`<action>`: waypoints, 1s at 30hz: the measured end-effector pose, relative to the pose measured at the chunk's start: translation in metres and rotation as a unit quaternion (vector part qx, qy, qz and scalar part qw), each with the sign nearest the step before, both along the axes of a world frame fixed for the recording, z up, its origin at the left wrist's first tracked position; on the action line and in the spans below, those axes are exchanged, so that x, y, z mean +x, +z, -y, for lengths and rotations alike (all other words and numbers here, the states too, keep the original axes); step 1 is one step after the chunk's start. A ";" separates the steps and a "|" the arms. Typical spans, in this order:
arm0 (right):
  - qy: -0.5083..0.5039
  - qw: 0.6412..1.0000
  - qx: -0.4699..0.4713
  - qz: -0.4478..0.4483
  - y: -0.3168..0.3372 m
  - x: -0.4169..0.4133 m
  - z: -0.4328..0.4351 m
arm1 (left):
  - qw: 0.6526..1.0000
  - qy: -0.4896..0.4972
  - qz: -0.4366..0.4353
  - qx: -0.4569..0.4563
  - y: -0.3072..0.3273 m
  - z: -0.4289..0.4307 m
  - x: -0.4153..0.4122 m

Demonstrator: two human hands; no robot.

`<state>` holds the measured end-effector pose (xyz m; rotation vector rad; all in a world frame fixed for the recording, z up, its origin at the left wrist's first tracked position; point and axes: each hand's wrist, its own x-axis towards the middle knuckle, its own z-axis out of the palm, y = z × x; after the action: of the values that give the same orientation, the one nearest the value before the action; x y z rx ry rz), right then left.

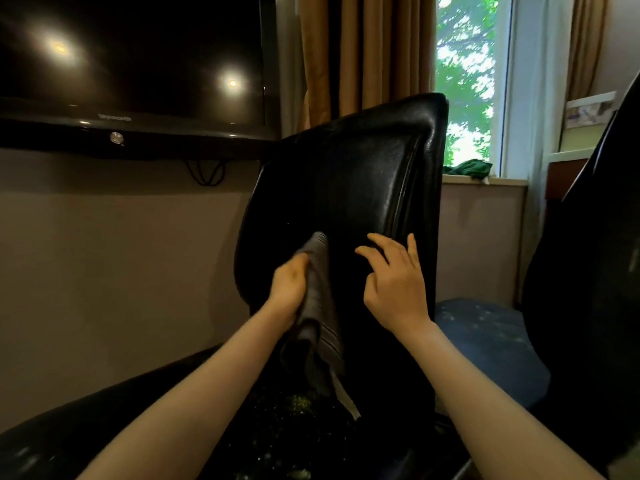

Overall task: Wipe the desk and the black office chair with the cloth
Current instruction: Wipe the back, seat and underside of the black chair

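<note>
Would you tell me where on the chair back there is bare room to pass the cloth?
The upper chair back is bare, from the hands up to its top edge. Lower down is crowded: the left hand grips the cloth and the right hand touches the back beside it.

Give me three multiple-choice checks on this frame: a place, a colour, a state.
1. Where is the grey striped cloth? A. on the floor B. against the black leather chair backrest C. on a shelf
2. What colour is the crumpled fabric on the windowsill? A. green B. red C. white
3. How is the right hand? A. fisted B. gripping the cloth C. fingers spread, holding nothing
B: the left hand holds it there. A: it shows green. C: its fingers splay at the backrest's edge.
</note>
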<state>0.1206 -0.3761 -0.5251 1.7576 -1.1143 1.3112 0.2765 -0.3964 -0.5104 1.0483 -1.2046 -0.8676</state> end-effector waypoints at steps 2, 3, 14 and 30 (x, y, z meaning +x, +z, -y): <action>0.020 0.999 -0.004 0.034 0.007 -0.009 -0.003 | 0.998 0.043 -0.039 0.004 0.031 0.003 0.002; 0.034 0.998 -0.008 0.045 0.010 -0.012 -0.004 | 0.998 0.044 -0.052 -0.003 0.045 0.006 0.002; 0.199 0.979 -0.024 0.026 0.025 -0.006 -0.022 | 0.984 -0.151 -0.083 0.043 0.103 0.000 -0.080; -0.346 0.920 0.101 -0.152 0.041 0.037 -0.010 | 0.933 -0.130 0.333 -0.031 0.113 0.018 -0.017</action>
<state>0.1574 -0.3663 -0.4842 1.4211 -1.5274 0.4902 0.2593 -0.4145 -0.3977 1.1914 -1.9642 -0.6775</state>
